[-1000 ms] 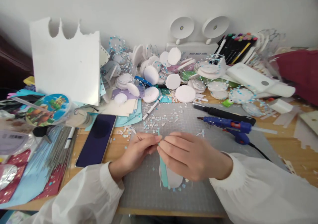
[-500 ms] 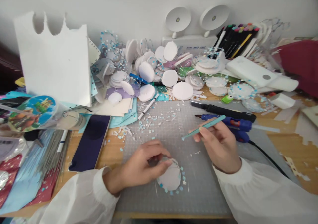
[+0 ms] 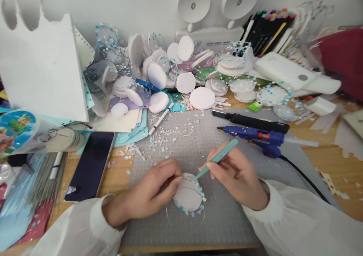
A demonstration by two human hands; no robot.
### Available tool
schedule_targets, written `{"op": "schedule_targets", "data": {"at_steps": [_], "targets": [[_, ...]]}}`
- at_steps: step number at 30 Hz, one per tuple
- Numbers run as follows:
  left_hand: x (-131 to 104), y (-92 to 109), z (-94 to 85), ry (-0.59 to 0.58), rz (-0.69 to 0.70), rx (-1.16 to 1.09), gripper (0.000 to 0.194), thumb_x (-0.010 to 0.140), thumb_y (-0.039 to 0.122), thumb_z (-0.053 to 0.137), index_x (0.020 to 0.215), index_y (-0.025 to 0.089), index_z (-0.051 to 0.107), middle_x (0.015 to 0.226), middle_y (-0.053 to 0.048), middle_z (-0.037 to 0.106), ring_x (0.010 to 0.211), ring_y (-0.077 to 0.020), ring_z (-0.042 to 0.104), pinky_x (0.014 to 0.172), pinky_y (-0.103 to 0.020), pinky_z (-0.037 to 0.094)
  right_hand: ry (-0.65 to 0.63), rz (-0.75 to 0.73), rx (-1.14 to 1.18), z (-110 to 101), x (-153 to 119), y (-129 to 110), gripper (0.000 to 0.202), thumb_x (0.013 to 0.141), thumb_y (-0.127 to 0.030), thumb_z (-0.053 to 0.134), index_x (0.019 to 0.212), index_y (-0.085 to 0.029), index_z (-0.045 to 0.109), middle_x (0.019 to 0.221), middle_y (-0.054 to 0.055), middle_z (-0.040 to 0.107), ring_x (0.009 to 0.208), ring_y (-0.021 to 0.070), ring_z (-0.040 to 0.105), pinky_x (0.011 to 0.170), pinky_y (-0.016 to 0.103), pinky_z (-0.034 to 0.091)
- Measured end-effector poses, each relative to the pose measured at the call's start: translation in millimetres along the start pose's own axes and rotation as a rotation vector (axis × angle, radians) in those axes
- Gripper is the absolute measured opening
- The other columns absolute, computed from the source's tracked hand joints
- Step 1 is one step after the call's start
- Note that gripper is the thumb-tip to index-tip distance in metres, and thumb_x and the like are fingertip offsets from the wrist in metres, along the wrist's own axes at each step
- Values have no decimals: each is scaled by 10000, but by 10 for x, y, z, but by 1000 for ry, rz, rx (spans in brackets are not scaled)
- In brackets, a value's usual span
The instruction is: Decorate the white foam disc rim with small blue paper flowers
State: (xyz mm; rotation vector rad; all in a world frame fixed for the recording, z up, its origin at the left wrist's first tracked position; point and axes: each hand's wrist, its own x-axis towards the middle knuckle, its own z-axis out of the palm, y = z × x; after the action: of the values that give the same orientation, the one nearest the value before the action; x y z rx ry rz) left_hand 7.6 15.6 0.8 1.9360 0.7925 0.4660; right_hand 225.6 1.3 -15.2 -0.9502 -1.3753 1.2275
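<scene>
A printed tub [image 3: 19, 129] stands left. Right grip [image 3: 234, 174] pinches teal tweezers [image 3: 222, 154]; left grip's [image 3: 150, 191] hold beside the white disc [image 3: 187, 200] is unclear

A round white disc [image 3: 187, 200] lies on the gray gridded mat [image 3: 159, 233], small blue and white stars [image 3: 193, 213] dotting its rim, a thin strand curving across it. I see teal tweezers [image 3: 219, 157] slanting, their tip down at the disc's far right edge.

right hand [image 3: 236, 176] has some teal tweezers [image 3: 220, 155] pointed at the far-right rim of a white disc [image 3: 187, 197], left hand [image 3: 150, 190] right by its left edge, glue gun [image 3: 249, 134] lying farther right
</scene>
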Motion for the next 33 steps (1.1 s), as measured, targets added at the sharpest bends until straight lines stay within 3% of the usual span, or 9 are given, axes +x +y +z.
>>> {"op": "schedule_targets", "data": {"at_steps": [21, 33], "targets": [[-20, -36, 8, -25, 11, -13, 182, 962, 177, 367, 796, 165, 438, 760, -8, 467, 697, -130, 420, 665, -262, 348, -70, -6, -14, 7, -55, 38, 77, 903, -151, 540, 885, -223, 516, 764, -13, 503, 691, 116, 524, 667, 286, 502], [-21, -35, 5, -30, 1, -20, 186, 962, 175, 367, 789, 168, 433, 761, -7, 465, 703, -130, 420, 667, -263, 351, 17, 92, -55, 5, -25, 25, 56, 877, -218, 601, 877, -228, 545, 767, -11, 601, 639, 89, 578, 598, 207, 500]]}}
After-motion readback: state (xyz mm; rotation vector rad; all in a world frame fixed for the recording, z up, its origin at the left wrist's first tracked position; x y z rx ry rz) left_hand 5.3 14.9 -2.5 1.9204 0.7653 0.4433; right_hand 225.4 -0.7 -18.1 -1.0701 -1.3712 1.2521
